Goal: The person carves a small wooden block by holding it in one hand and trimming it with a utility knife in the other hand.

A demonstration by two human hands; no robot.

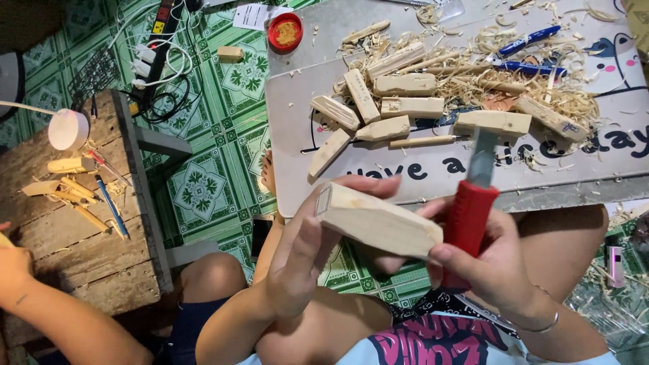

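Observation:
My left hand (301, 253) grips a pale wooden block (375, 220), roughly carved, held slanting above my lap. My right hand (490, 267) holds a knife with a red handle (468, 220), its blade pointing up and away; the right thumb rests on the block's near end. On the white board (351, 182) ahead lie several carved wooden pieces (404, 84) amid wood shavings (561, 98).
A wooden bench (81, 236) at left bears small carved sticks and a white round lamp head (67, 128). Another person's arm (61, 318) reaches in at lower left. Cables and a power strip (159, 47) lie on the green tiled floor. A red lid (285, 30) and blue pens (531, 40) are nearby.

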